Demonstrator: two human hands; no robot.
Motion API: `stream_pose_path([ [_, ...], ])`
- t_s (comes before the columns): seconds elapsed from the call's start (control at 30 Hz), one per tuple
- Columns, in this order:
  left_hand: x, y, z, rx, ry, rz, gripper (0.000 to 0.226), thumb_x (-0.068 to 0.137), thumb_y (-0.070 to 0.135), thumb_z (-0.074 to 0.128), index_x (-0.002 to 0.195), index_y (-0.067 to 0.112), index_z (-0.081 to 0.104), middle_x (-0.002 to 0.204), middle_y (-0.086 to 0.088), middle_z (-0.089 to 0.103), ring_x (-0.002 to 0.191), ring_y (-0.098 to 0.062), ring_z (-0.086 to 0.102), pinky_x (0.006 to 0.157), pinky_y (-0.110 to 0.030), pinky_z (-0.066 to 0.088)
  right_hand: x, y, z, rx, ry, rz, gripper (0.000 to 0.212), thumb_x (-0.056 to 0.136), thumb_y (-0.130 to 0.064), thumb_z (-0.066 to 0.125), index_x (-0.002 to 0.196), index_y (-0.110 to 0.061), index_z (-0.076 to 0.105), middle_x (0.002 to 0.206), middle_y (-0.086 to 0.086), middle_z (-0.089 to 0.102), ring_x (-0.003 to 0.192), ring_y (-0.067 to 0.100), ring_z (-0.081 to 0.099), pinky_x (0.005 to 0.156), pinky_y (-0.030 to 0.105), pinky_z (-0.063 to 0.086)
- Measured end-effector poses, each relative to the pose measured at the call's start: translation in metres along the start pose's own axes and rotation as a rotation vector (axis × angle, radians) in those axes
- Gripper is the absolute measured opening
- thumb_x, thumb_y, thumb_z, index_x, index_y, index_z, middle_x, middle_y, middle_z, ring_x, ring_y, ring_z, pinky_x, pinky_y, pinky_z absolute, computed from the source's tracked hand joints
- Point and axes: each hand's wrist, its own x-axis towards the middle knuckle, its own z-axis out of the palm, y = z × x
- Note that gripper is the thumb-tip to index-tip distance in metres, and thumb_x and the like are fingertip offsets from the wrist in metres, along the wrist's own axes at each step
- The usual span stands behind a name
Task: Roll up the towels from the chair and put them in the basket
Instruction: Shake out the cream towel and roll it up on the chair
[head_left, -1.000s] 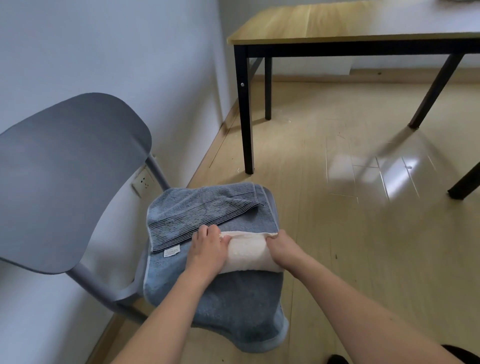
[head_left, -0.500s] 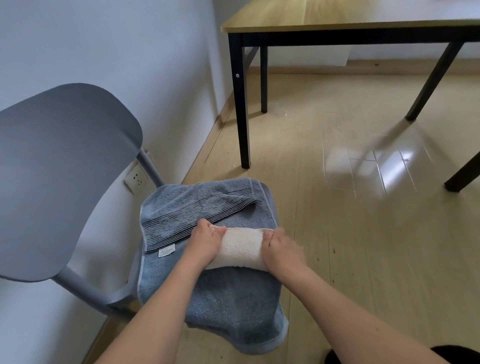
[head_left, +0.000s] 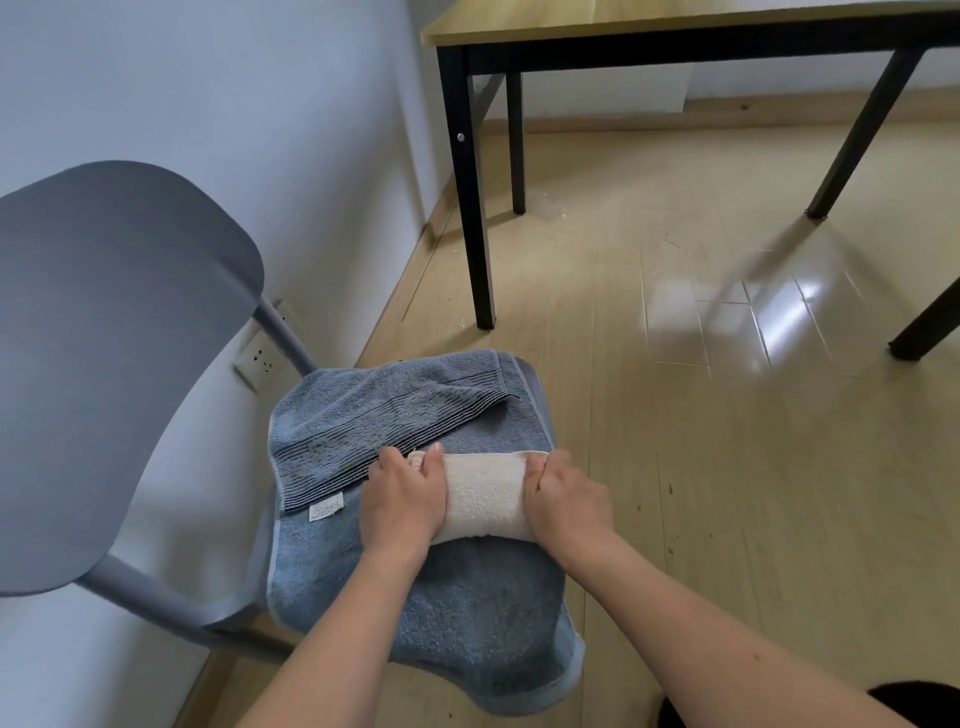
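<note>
At lower centre of frame, left hand (head_left: 402, 499) and right hand (head_left: 569, 501) curl around the cream towel (head_left: 483, 499) ends atop the blue towel (head_left: 415, 597) on the chair (head_left: 119, 364), likely keeping the roll tight.

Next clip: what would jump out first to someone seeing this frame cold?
Both hands, left and right, grip the ends of a cream towel rolled into a short log at the middle of the frame. It lies on a blue towel draped over the seat of a grey chair, one corner folded back. A black-legged table stands behind on the wood floor; no basket is in view.
</note>
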Motion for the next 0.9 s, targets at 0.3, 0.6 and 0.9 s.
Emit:
stream_pose_path([
  [0.3, -0.014, 0.019, -0.056, -0.344, -0.217, -0.191, 0.069, 0.086, 0.059, 0.043, 0.122, 0.002, 0.055, 0.115, -0.015, 0.061, 0.099, -0.029, 0.056, 0.083, -0.036, 0.041, -0.036, -0.038, -0.066, 0.636, -0.177, 0.357, 0.048, 0.09, -0.032, 0.037, 0.128, -0.006, 0.048, 0.124, 0.014, 0.055, 0.11, 0.035, 0.055, 0.099, 0.042, 0.043],
  [0.6, -0.038, 0.045, -0.098, -0.839, -0.417, -0.322, 0.053, 0.076, 0.048, 0.069, 0.106, 0.004, 0.064, 0.092, -0.016, 0.072, 0.077, -0.033, 0.07, 0.064, -0.043, 0.058, -0.051, -0.026, -0.11, 1.06, -0.278, 0.42, 0.046, 0.094, -0.048, 0.049, 0.121, -0.011, 0.053, 0.101, 0.011, 0.058, 0.085, 0.023, 0.058, 0.076, 0.033, 0.05],
  [0.9, 0.028, 0.118, -0.086, -0.883, -0.441, -0.162, 0.033, 0.089, 0.034, 0.064, 0.107, 0.008, 0.054, 0.097, -0.015, 0.064, 0.082, -0.032, 0.066, 0.068, -0.045, 0.058, 0.059, -0.005, -0.14, 1.063, -0.316, 0.492, 0.039, 0.083, -0.018, 0.065, 0.117, 0.0, 0.056, 0.114, 0.019, 0.061, 0.098, 0.034, 0.062, 0.086, 0.045, 0.055],
])
